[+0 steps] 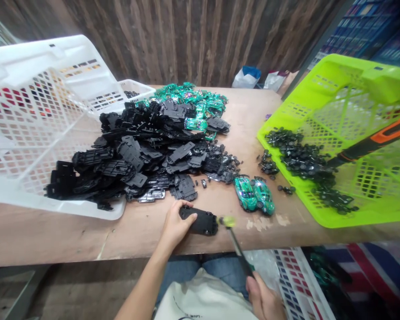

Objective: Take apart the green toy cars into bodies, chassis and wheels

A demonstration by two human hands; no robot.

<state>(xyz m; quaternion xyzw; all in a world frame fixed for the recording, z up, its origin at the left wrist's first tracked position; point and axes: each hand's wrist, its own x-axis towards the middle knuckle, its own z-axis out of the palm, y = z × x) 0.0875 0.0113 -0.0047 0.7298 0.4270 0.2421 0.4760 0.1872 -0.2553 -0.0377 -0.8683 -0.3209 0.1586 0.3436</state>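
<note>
My left hand (177,224) is closed around one end of a black toy car chassis (202,221), which lies underside up near the table's front edge. Thumb and fingers grip it from both sides; whether a car body sits beneath it is hidden. In my right hand (264,295) is the handle of a small hammer (235,238). Its yellowish head, blurred, is just right of the chassis's free end. Two green toy cars (253,194) lie side by side beyond the hammer. A large heap of black chassis plates (143,151) rises beyond my left hand.
Green car bodies (196,100) are piled at the back. On the left a white basket (53,111) lies tipped toward the heap. A lime-green basket (320,218) at right holds black wheel parts (303,155) and an orange-black handled tool (376,140). A lower crate (293,275) stands beside my legs.
</note>
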